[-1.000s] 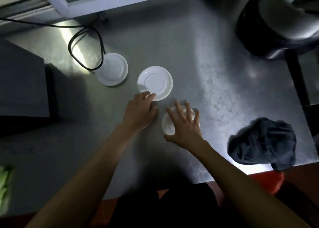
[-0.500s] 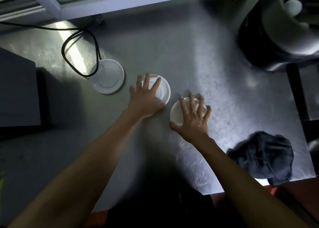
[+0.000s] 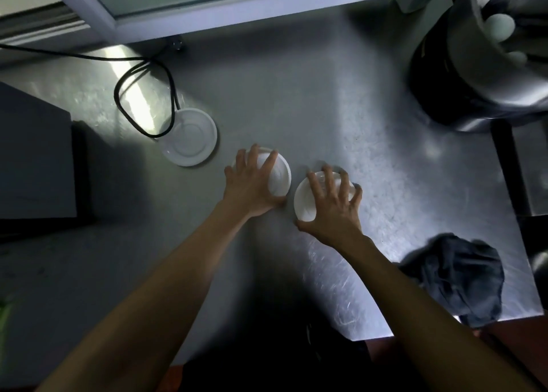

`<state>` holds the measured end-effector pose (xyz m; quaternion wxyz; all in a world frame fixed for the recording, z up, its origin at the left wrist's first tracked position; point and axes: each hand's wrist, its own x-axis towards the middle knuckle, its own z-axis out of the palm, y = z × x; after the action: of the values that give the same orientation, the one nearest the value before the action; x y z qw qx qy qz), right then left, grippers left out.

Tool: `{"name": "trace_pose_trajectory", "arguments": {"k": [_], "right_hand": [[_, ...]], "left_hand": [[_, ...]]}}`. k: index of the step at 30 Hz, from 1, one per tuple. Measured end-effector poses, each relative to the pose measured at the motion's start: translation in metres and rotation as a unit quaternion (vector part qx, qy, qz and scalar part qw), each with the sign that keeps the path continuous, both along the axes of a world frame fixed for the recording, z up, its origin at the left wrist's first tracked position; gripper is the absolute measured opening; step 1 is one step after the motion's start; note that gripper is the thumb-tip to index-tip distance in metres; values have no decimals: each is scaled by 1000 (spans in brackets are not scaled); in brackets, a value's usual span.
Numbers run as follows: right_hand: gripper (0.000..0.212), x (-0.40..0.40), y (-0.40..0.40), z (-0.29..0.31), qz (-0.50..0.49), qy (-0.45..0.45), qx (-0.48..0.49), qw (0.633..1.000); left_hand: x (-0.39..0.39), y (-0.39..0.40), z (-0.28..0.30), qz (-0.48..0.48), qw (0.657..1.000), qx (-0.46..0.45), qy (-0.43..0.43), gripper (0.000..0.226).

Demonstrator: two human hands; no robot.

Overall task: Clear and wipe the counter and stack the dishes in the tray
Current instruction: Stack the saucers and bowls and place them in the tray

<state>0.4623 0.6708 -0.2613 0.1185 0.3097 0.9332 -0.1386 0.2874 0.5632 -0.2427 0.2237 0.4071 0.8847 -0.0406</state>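
Head view, steel counter, dim light. Three white saucers on it.

Left hand lies on top of the middle saucer, fingers spread and only slightly bent, tips reaching the far rim, thumb at the near edge. Looks like a flat press more than a clamp (can't tell whether the thumb is hooked under the rim).

Right hand is on the right saucer, fingers splayed and curled over its far edge, thumb against the near-left rim, so it grips the saucer across its width. This saucer looks tilted, left edge showing, but blur makes that uncertain. The two saucers sit just beside each other, nearly touching.

Third saucer sits flat to the left, untouched, with a black cable looped over its far-left edge.

Dark cloth is bunched at the counter's near-right corner, well apart from both hands. Large metal pot at far right. Dark box on the left edge.
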Motion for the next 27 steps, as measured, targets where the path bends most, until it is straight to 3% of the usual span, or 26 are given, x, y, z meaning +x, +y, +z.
{"name": "trace_pose_trajectory", "arguments": {"k": [8,14,27], "right_hand": [[112,17,-7,4,20,-12,-30,999],[109,5,-32,25,35,30,-46,998],[106,-58,-171,79,177,77,-30,981]], "left_hand": [[34,-62,4,14,999,-3,30,111],[40,-99,26,49,998,32,38,111],[20,-269,62,200,974,101,17,111]]}}
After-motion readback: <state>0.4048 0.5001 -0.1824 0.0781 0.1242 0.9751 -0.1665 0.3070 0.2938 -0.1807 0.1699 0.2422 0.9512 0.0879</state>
